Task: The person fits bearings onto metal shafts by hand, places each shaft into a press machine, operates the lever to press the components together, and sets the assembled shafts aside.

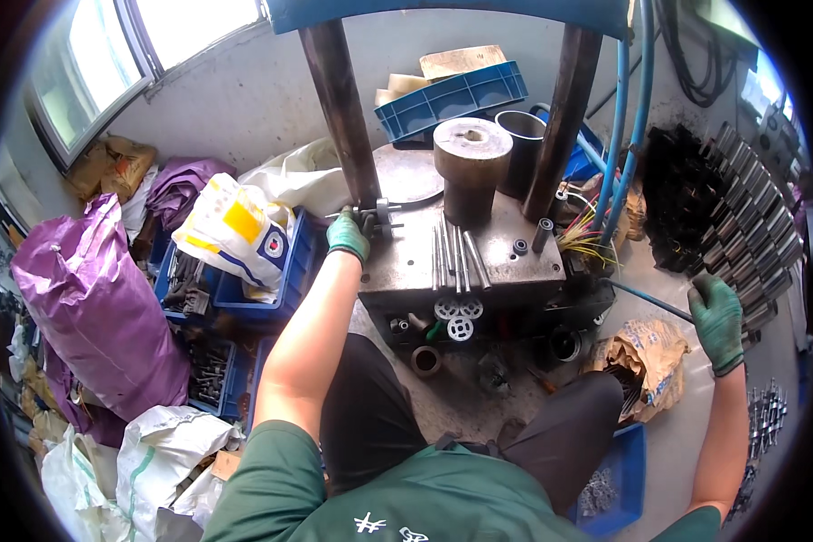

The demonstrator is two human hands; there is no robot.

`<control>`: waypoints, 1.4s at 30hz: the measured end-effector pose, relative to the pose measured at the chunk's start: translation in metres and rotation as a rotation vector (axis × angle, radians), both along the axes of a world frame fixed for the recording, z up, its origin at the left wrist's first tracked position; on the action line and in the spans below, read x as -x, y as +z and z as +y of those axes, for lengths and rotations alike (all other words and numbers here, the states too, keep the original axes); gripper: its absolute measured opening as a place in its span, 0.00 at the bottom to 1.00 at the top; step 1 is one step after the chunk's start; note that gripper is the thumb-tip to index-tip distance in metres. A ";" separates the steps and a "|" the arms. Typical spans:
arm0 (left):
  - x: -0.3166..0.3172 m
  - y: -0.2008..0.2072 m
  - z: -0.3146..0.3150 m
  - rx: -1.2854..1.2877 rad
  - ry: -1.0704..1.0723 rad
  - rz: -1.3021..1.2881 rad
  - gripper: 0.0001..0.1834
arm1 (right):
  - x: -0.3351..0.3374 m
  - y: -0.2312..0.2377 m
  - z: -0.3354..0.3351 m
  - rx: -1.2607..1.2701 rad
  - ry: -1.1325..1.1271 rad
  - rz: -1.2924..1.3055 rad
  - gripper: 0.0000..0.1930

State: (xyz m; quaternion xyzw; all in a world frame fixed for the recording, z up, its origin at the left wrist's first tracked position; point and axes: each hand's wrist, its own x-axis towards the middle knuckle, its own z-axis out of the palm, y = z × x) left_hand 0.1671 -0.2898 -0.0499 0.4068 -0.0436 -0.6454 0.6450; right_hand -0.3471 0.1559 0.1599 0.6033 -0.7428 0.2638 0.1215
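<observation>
My left hand [348, 235], in a green work glove, is closed at the foot of the press's left column [339, 108]. Its fingers are around a small metal shaft part [384, 210], which lies over the left edge of the steel press table [406, 266]. Far to the right, my gloved right hand [718, 323] is closed at the outer end of a thin blue bar [650, 300] coming from the press. Several slim steel rods [456, 256] lie side by side on the table, before a thick flanged steel cylinder [471, 167].
Stacked metal tubes [754, 221] rise at the right, beside blue hoses [619, 154]. A torn paper sack [646, 361] and a blue bin [614, 483] stand by my right knee. Left are a purple sack [99, 316] and blue crates [289, 280]. Perforated discs [460, 328] sit below the tabletop.
</observation>
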 end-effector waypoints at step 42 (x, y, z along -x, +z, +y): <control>0.078 0.040 0.153 0.193 -0.830 0.149 0.23 | -0.134 -0.178 -0.240 0.475 0.304 -0.487 0.15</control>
